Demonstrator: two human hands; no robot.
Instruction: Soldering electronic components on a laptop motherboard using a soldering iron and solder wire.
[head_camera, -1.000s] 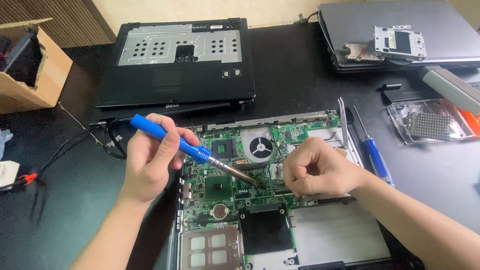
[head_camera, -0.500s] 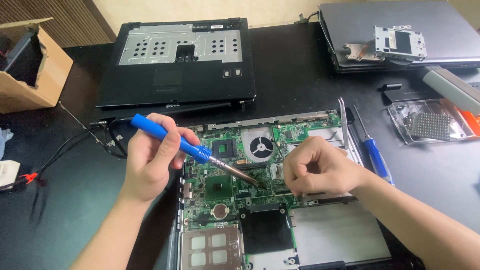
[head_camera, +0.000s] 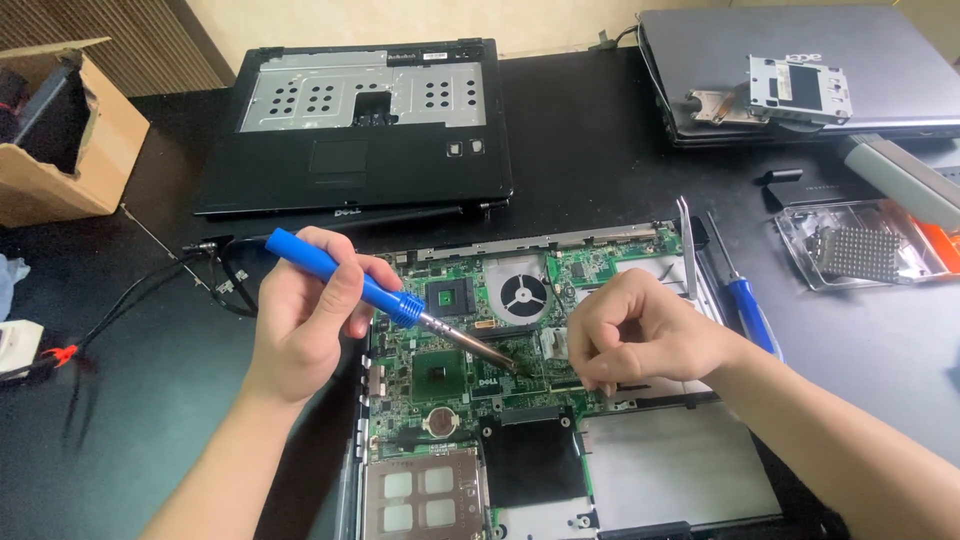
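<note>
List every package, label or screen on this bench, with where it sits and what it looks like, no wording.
Cardboard box: far left edge, brown, open-topped, dark contents.
Clear plastic package: right side, beyond the right hand, transparent tray holding a grey perforated part, orange edge beside it.
White label: small strip on the black laptop base, top centre.
No lit screen in view.

Black table (head_camera: 590, 130) — opened laptop base (head_camera: 640, 470), palmrest cover (head_camera: 360, 125), cardboard box (head_camera: 70, 150).

The right hand (head_camera: 640, 335) hides whatever its fingertips pinch; the green motherboard (head_camera: 470, 370) runs off the bottom edge.
</note>
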